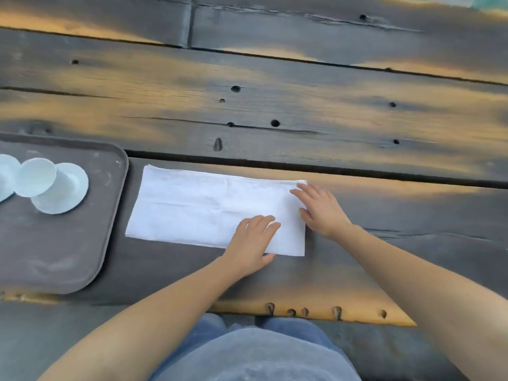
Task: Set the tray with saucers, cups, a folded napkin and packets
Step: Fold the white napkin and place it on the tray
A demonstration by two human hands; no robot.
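Napkin (209, 207) first: a white cloth folded into a long rectangle, lying flat on the dark plank table (275, 105) with its long axis running left to right, the far-left corner tipped slightly away. Both hands lie on its right end, open and flat — nothing is pinched or lifted. The left hand (251, 243) presses palm-down over the near edge, fingers spread toward the cloth's middle. The right hand (320, 209) rests on the short right edge, fingertips on the cloth and the heel of the palm off it, on bare wood.

Left of the hands, past the napkin's far end and just apart from it, sits the dark tray (82, 257). On it stands a white cup (37, 176) on a saucer (61, 189) — a second white piece is cut off at the frame's edge. Open planks stretch beyond and to the right of the hands.
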